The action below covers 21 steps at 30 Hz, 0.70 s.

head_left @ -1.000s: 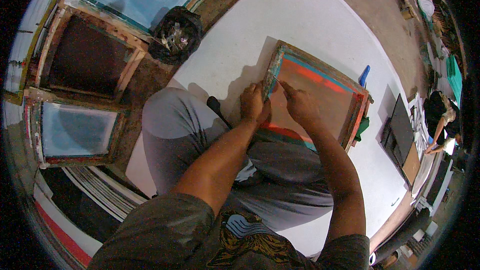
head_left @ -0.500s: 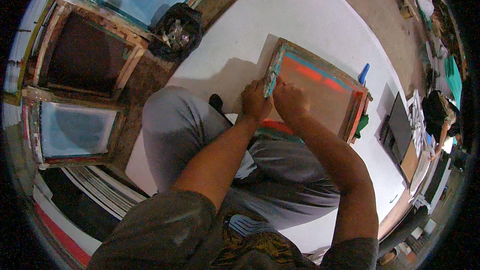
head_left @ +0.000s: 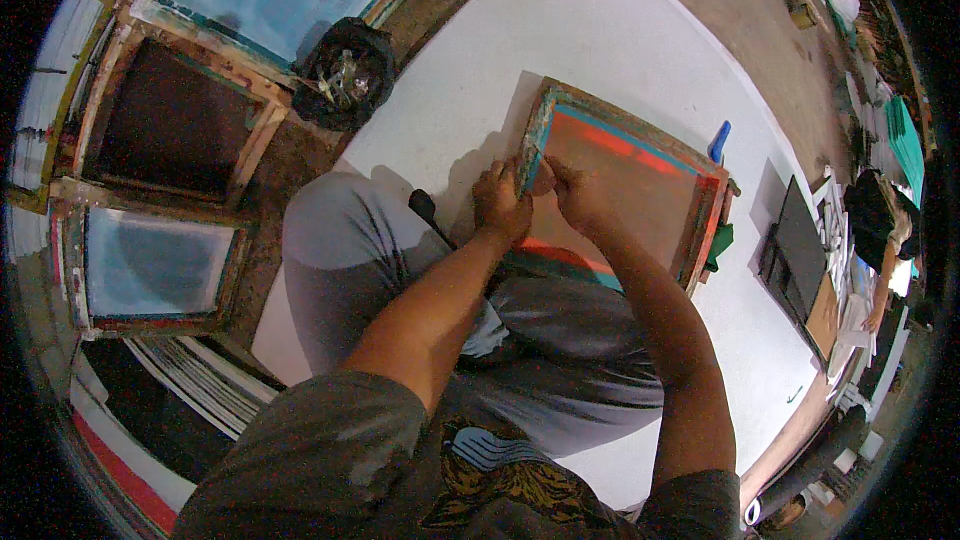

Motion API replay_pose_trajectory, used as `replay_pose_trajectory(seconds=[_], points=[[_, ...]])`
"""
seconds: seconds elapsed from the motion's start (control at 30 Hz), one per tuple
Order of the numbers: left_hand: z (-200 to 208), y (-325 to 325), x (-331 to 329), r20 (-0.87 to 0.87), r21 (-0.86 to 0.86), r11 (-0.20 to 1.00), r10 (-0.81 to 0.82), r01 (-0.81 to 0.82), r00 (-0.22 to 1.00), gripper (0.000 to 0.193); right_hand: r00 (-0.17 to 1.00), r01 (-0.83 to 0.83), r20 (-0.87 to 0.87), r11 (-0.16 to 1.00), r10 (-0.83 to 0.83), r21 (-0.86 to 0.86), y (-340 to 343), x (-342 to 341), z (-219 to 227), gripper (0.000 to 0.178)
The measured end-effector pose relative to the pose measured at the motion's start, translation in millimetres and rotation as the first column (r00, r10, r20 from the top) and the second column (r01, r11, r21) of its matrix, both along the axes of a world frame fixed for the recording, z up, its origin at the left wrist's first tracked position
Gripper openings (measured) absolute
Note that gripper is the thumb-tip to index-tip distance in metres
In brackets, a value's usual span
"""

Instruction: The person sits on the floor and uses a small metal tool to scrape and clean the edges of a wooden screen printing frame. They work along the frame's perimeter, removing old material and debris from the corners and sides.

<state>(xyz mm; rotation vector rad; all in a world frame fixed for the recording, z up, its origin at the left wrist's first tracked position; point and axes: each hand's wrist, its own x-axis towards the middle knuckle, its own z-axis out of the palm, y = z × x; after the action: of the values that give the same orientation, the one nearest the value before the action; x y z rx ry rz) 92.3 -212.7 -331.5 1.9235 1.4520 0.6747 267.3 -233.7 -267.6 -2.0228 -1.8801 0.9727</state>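
A wooden screen-printing frame (head_left: 640, 130) leans tilted by my crossed legs, its mesh brownish with red-orange smears and blue tape along the inner edges. My left hand (head_left: 502, 202) is closed around the frame's left rail. Just inside that rail, my right hand (head_left: 582, 195) has its fingers drawn together at the edge of the mesh, by the blue strip. Whatever lies between those fingertips, if anything, is too small to make out. The right forearm passes over the lower part of the frame.
I sit on a large white board (head_left: 600, 20). A black bag of scraps (head_left: 348, 70) stands at its left edge, beside several other screen frames (head_left: 265, 135). To the right are a blue-handled tool (head_left: 720, 140), a dark flat panel (head_left: 795, 255) and piled papers.
My right hand has shifted slightly up and away from the left rail, opening a small gap between the hands. My left hand keeps its hold on the frame.
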Motion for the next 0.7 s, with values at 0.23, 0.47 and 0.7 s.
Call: replay_pose_trajectory(seconds=[0.23, 0.47, 0.7], points=[[-51.1, 5.4, -5.7, -0.073, 0.040, 0.998, -0.048, 0.051, 0.996, 0.065, 0.954, -0.097, 0.294, 0.986, 0.054, 0.133, -20.5, -0.9, -51.4, 0.051], [-53.3, -0.1, -5.2, -0.129, 0.158, 0.988, 0.019, 0.001, 0.991, 0.069, 0.985, -0.067, -0.143, 0.980, 0.095, 0.188, 0.5, 14.2, -33.8, 0.051], [-41.5, -0.6, -4.7, -0.068, 0.135, 0.991, -0.009, 0.018, 0.998, 0.068, 0.946, 0.038, -0.294, 0.947, -0.137, -0.320, 10.6, 22.0, 18.4, 0.045]])
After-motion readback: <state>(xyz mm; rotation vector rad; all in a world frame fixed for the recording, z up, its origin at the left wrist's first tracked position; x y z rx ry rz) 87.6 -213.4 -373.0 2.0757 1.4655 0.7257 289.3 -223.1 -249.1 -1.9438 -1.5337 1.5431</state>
